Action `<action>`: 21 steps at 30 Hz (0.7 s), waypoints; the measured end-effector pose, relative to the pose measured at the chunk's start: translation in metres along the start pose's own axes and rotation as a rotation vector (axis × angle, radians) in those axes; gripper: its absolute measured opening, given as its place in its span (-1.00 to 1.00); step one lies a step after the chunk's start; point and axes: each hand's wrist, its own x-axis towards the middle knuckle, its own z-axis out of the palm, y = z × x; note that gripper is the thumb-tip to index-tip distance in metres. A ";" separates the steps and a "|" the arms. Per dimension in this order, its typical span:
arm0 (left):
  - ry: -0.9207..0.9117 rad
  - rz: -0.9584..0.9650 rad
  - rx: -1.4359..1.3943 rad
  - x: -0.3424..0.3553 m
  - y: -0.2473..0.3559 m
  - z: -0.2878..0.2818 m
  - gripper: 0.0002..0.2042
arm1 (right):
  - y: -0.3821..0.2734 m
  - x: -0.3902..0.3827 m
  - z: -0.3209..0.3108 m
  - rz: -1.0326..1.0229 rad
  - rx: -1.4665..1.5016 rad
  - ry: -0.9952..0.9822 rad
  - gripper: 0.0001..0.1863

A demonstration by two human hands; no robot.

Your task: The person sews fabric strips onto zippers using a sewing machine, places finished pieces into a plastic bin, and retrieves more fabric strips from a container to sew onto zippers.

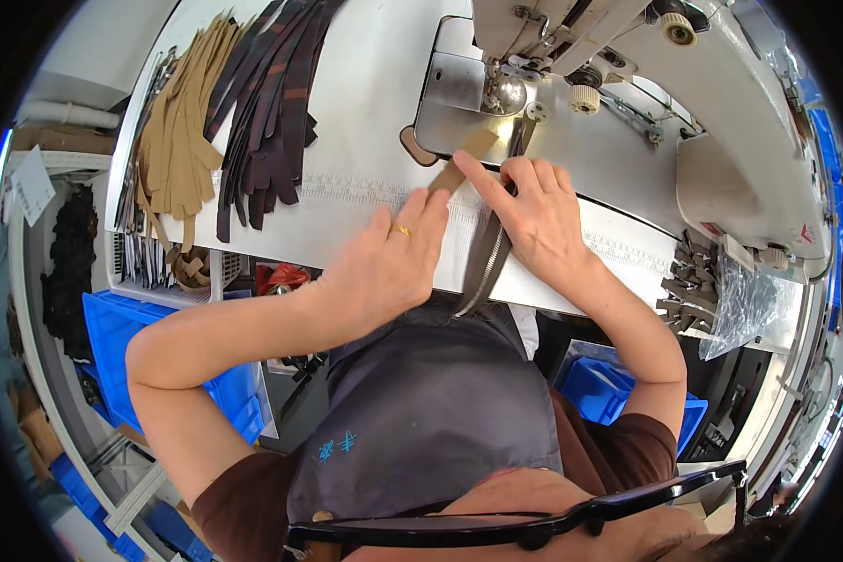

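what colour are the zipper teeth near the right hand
The zipper teeth look silvery; the head view shows them best.

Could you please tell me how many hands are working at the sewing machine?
2: the left hand at the tan strip, the right hand over the zipper.

**At the sewing machine point(754, 178)**

The left hand point(389, 253) touches a brown strip point(447, 180); the right hand point(541, 220) lies over a zipper point(485, 267), forefinger point(483, 180) at the strip. Tan strips point(176, 140) and dark strips point(273, 122) lie on the white table point(375, 112).
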 end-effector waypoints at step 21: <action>0.270 -0.179 -0.458 0.034 -0.021 0.059 -0.43 | 0.019 -0.022 -0.009 0.185 0.111 0.055 -0.48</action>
